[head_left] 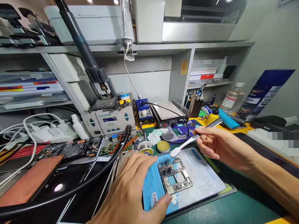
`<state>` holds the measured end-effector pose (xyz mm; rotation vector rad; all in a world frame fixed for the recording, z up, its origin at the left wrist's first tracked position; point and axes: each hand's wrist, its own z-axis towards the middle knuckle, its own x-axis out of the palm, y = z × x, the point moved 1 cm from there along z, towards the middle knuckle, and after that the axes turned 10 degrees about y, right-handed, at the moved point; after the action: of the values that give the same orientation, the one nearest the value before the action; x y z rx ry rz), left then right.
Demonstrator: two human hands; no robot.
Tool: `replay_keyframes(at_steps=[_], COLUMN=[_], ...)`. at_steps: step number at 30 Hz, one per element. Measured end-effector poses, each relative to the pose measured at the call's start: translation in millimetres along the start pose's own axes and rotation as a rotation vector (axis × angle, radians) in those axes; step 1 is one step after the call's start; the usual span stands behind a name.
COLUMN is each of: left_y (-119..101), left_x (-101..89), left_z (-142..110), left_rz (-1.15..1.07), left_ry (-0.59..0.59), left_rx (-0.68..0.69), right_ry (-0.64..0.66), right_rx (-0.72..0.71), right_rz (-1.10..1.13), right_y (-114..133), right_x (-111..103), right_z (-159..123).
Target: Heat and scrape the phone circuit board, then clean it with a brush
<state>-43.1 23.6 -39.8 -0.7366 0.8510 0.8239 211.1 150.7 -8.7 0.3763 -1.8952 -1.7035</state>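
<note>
A phone circuit board (175, 176) lies on a blue and white wrapped packet (203, 175). My left hand (130, 183) is at its left side, thumb and fingers spread, the thumb tip close to the board's lower corner. Whether the thumb touches the board I cannot tell. Pinched in my right hand (217, 143) is a toothbrush (184, 145) with a white head and a grey handle end. Its head hangs just above the board's upper edge, pointing left and down. Small white bits lie on the packet below the board.
Behind the packet are an open tin of yellowish paste (163, 146) and a solder spool (145, 147). A thick black hose (109, 163) crosses the left side from a rework station (109, 119). A hot plate (169, 113) stands at the back. Phone parts (77, 147) cover the left.
</note>
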Motion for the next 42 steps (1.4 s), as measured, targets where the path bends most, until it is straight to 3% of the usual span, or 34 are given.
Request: replay_keyframes(at_steps=[7, 16, 32, 38, 42], left_y=[-5, -5, -11, -11, -11], left_x=[2.3, 3.6, 1.7, 0.7, 0.2], left_z=[-3, 0, -1, -4, -3], left_rz=[0.088, 0.077, 0.092, 0.068, 0.075], left_ry=[0.021, 0.039, 0.054, 0.063, 0.057], left_rx=[-0.06, -0.034, -0.063, -0.083, -0.063], right_ry=[0.008, 0.047, 0.103, 0.059, 0.109], right_rx=[0.047, 0.078, 0.057, 0.031, 0.057], right_rz=[0.032, -0.073, -0.169, -0.118, -0.14], right_y=[-14, -19, -18, -20, -20], right_x=[0, 1, 5, 2, 2], right_z=[-2, -1, -1, -2, -2])
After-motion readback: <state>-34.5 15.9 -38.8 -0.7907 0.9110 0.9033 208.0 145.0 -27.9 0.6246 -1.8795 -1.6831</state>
